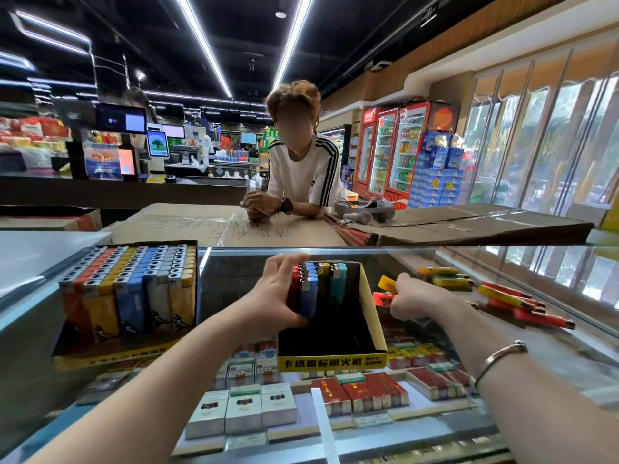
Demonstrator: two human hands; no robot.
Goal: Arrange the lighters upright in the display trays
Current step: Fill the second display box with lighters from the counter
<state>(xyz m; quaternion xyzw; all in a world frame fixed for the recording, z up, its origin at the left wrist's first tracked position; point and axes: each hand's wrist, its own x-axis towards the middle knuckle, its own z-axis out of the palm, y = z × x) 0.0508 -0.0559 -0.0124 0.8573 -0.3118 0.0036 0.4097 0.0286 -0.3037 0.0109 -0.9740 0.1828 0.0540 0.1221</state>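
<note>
While left hand [278,293] steadies upright lighters [306,289] (seemingly), right hand [410,301] on loose ones [385,293].

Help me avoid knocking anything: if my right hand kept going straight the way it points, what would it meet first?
Probably the loose lighters lying flat on the glass counter, just beyond the right hand, which already holds a yellow lighter and a red lighter. Depth is unclear.
</note>
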